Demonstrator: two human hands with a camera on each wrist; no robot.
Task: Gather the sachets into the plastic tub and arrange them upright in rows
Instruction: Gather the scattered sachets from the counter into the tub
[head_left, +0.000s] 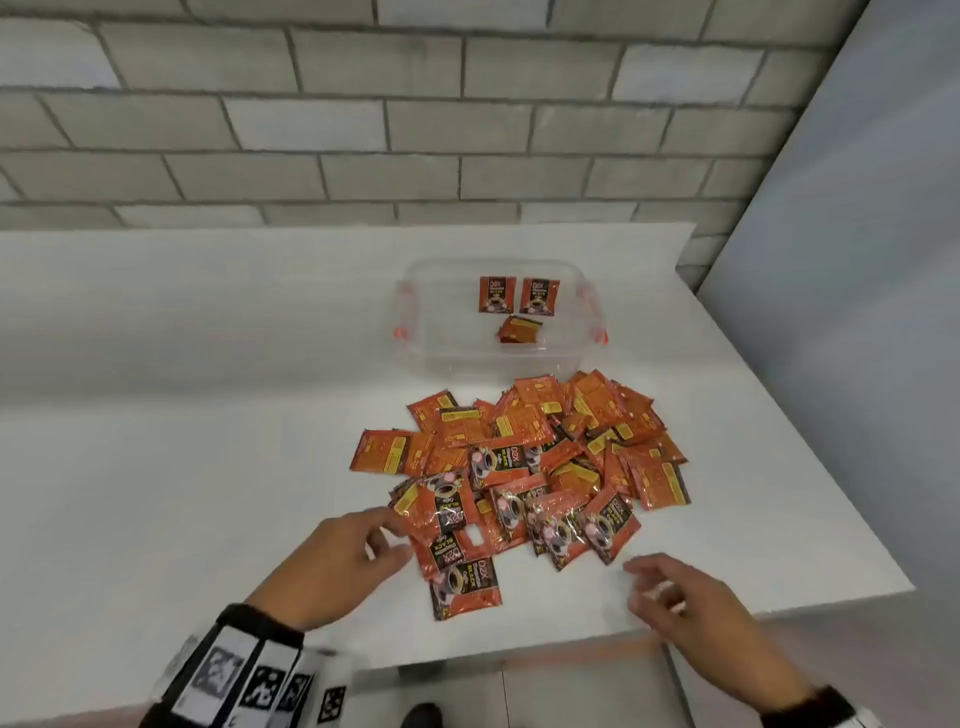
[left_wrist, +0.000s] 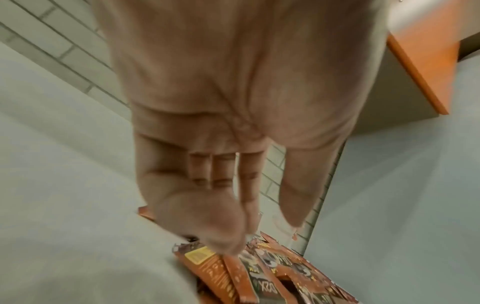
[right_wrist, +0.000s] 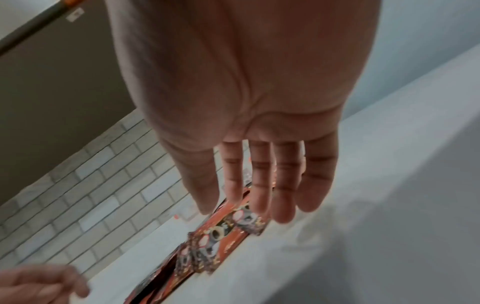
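A heap of orange and black sachets lies on the white table, in front of a clear plastic tub with red clips. Inside the tub two sachets stand against the far wall and one sachet lies tilted on the floor. My left hand hovers at the heap's near left edge, fingers loosely spread, holding nothing; the left wrist view shows its fingers straight above the sachets. My right hand is open near the heap's near right corner, fingers straight, empty.
A grey brick wall runs behind the table. The table's right edge and front edge lie close to the heap and my right hand. A pale panel stands to the right. Bare tabletop stretches left of the heap.
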